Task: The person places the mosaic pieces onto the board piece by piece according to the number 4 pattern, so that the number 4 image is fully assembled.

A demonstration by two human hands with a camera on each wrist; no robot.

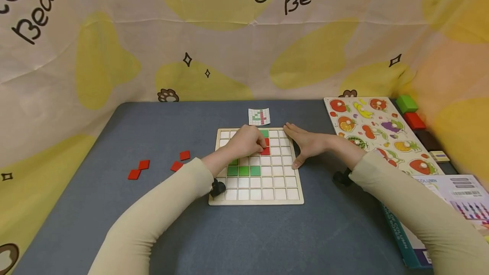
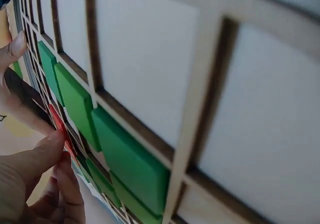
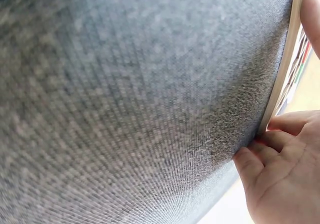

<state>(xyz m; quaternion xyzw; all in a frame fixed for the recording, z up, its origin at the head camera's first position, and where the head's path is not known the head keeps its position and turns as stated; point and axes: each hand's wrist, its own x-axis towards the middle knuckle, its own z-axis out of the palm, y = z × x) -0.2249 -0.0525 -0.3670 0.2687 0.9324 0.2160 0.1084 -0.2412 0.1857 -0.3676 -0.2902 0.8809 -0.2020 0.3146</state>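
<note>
Pale wooden grid board (image 1: 259, 194) – green and red tiles inset – left hand (image 1: 246, 141) fingers pinch a red tile (image 1: 265, 151).

The left hand (image 1: 246, 141) covers several far cells of the grid board (image 1: 259, 196) and part of a red tile (image 1: 265, 151), so its fingertip grip cannot be told. The pattern card (image 1: 259, 116) is too small to read. The box (image 1: 439, 220) at the near right is cut off by the picture's edge.

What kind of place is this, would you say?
Probably a children's play or learning corner: a wooden grid board with colour tiles, a fruit peg puzzle, and a "Cute Bear" cloth backdrop behind the grey table.
</note>
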